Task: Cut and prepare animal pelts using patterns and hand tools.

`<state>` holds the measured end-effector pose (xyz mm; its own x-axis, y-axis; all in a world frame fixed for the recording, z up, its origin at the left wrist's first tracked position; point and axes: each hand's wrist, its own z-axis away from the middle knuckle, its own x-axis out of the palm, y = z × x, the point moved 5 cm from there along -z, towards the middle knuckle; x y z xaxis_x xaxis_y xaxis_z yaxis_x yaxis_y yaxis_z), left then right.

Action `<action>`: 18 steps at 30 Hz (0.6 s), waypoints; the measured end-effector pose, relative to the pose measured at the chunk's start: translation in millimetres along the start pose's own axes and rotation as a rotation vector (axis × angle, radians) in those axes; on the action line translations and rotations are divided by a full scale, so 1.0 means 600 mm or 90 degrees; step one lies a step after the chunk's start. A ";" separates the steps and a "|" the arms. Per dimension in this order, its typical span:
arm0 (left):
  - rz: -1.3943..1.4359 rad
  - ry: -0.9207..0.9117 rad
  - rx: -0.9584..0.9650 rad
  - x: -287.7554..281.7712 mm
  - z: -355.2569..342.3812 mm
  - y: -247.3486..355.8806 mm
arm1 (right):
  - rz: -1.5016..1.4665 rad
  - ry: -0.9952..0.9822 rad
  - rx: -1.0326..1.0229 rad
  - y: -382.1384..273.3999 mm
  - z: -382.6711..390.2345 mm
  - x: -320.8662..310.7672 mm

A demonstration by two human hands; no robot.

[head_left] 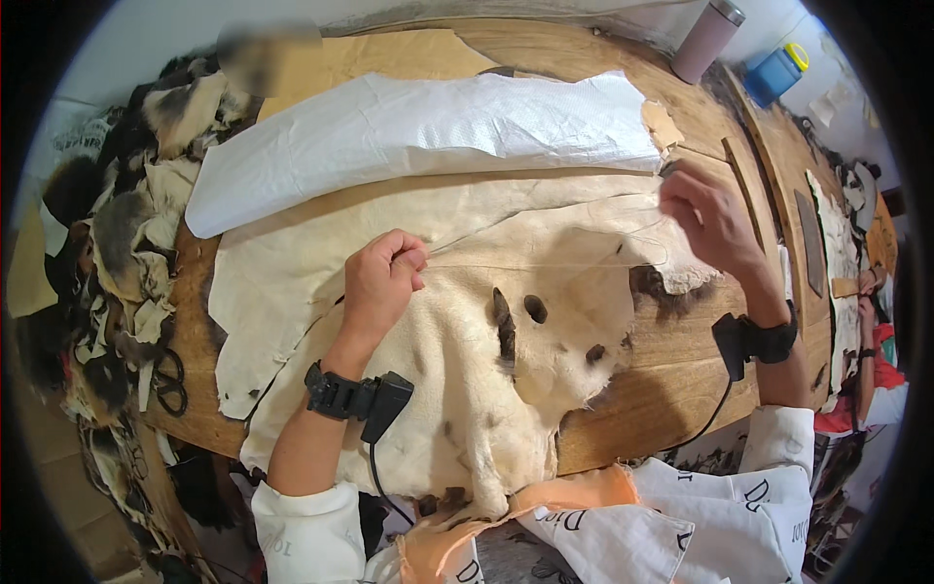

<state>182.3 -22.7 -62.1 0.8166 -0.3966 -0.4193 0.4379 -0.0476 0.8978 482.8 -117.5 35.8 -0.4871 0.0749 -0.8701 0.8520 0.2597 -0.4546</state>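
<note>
A pale hide point(438, 341) with several dark-edged holes lies spread over a wooden table, its near end hanging toward my lap. Over its middle, my left hand point(381, 284) is closed in a pinch on a thin light thread point(545, 266). That thread runs across to the right and loops back up toward my right hand point(708, 216). Raised by the hide's right edge, my right hand has its fingers drawn together at the thread; any needle there is too small to make out. A dark seam line crosses the hide behind my left hand.
A white woven sheet point(418, 127) covers the hide's far part, with tan sheet material point(389, 58) beyond. Fur scraps point(122, 234) heap at left near black-handled scissors point(170, 383). A pink flask point(707, 41) and blue jar point(769, 78) stand far right. Another person's hands point(867, 284) work at the right edge.
</note>
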 end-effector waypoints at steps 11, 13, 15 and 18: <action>0.162 -0.017 -0.058 0.000 0.008 0.005 | 0.333 0.173 0.089 0.062 -0.001 -0.038; 0.202 -0.013 -0.055 -0.015 0.014 0.006 | 0.316 0.202 0.061 0.020 -0.031 -0.015; 0.005 0.178 0.089 -0.043 0.017 0.020 | 0.394 0.294 0.016 -0.015 -0.044 -0.008; -0.158 0.210 0.181 -0.077 0.023 0.002 | 0.082 0.112 0.010 -0.058 -0.067 0.069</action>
<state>140.2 -17.2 -39.8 0.7966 -0.0331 -0.6036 0.5513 -0.3696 0.7480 425.2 -84.7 23.5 -0.3985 0.2743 -0.8752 0.9118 0.2217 -0.3457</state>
